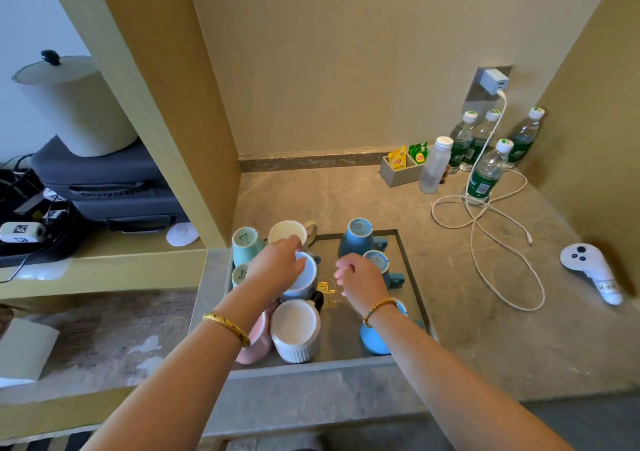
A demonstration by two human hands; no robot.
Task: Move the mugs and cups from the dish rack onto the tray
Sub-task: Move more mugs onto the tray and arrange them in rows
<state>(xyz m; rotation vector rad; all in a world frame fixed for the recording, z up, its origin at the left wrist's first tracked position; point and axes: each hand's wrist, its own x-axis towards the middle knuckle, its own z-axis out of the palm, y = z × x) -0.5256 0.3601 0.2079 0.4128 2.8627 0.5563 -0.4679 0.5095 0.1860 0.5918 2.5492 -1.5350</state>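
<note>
A dark tray [403, 260] lies on the stone counter with several mugs on it. At its back stand a mint mug [244, 242] and a dark blue mug [358, 237], both upside down, and an upright cream mug [287, 232]. My left hand [277, 265] grips the rim of a grey-blue mug [306, 277] at the tray's left middle. My right hand [360, 282] hovers over the tray's centre with loosely curled fingers, holding nothing, beside a smaller upturned blue mug [379, 260]. Nearer me lie a white ribbed mug [296, 329], a pink mug [258, 345] and a bright blue mug [375, 341]. No dish rack shows.
A wooden partition [194, 121] rises just left of the tray. At the back right stand water bottles [485, 173] and a tea-bag box [398, 171]. A white charging cable [485, 228] loops across the counter, and a white controller [592, 272] lies far right.
</note>
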